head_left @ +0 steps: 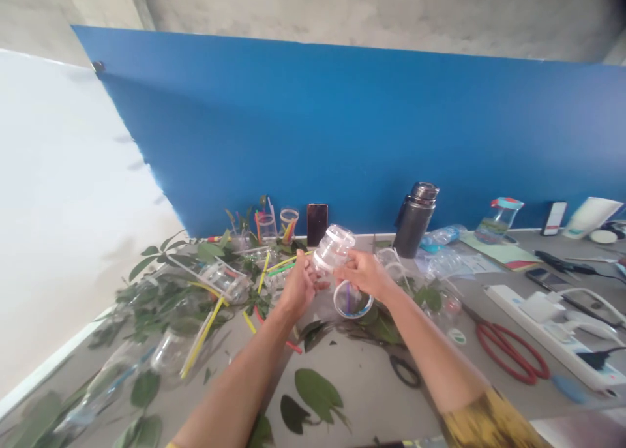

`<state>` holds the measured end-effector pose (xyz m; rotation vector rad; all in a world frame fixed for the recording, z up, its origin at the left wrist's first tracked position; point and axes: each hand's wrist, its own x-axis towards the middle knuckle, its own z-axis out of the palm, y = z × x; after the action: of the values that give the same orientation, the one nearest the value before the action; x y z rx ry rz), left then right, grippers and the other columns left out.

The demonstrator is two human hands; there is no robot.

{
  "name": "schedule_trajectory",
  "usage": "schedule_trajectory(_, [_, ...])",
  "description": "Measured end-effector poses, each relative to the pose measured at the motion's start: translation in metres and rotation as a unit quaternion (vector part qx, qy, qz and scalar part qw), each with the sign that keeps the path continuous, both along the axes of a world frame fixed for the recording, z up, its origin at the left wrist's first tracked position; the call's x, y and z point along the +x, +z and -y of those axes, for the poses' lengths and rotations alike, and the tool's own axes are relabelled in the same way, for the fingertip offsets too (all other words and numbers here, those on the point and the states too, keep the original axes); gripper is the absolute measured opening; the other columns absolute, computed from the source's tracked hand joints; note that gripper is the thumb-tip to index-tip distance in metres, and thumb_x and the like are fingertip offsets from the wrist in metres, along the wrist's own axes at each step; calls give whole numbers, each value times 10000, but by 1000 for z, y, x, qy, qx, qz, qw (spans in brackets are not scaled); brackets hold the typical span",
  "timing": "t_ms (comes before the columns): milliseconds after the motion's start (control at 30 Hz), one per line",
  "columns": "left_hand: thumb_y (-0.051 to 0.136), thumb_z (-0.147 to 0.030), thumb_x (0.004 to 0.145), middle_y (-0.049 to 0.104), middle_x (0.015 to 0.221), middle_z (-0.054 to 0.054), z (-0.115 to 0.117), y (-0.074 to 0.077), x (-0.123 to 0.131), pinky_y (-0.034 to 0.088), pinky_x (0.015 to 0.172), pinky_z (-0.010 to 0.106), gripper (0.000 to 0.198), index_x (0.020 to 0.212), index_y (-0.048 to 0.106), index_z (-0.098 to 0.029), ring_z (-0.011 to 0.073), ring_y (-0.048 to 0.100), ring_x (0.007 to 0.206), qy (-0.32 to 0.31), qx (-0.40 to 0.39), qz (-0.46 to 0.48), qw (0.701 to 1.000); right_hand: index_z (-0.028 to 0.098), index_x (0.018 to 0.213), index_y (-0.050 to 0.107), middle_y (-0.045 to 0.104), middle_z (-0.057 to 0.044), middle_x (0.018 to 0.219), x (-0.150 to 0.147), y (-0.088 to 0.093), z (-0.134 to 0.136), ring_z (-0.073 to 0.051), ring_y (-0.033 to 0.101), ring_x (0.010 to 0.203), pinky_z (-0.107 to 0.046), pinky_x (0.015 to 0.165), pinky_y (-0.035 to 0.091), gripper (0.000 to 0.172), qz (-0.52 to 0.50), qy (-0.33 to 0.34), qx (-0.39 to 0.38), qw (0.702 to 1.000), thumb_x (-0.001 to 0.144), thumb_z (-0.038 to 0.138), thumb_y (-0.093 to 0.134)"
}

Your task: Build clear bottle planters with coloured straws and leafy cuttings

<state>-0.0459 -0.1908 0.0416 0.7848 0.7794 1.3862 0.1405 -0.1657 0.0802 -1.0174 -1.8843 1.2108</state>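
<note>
The left grip (pixel 298 285) and right grip (pixel 364 273) press together from either side on a cut clear plastic bottle section (pixel 333 249), holding it up above a clear plastic cup (pixel 353 311), away from the leaves (pixel 313 389) and drinking straws (pixel 200 330) strewn across the table (pixel 362 396).

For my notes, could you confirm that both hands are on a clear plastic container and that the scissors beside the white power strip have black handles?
The scissors beside the white power strip have red handles, not black, as the head view shows. The left hand and right hand are on the clear plastic container, as you said.
</note>
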Motion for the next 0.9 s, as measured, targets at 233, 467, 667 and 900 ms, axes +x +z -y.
schedule_trajectory(233, [938,-326,679,756,1069,87,6,7,4,565,853,379,546,1131,670,-179,234,726,954,10,91,8,996,170,1154,709,749,-23,749,5,-6,-9,-114,520,475,-227,458,378,510,2,-34,5,999,811,540,780])
schedule_trajectory(467, [928,-429,671,759,938,63,5,10,1,561,752,306,485,993,686,-158,174,715,805,35,64,20,997,149,1288,677,763,-19,793,6,-2,-5,-94,488,493,-221,474,352,536,18,-35,-42,998,820,387,787])
schedule_trajectory(667, [915,-395,670,756,904,43,2,9,1,558,757,308,489,1006,635,-178,162,705,782,88,65,13,994,176,1136,753,741,-24,731,8,-9,-10,-111,515,490,-227,470,354,399,21,-57,-10,998,838,442,761])
schedule_trajectory(900, [883,-373,692,745,829,47,0,8,-6,557,712,286,411,949,643,-161,172,712,763,105,48,14,993,181,816,754,634,6,582,8,-14,-10,-118,500,489,-230,479,348,306,22,-67,38,997,842,483,710])
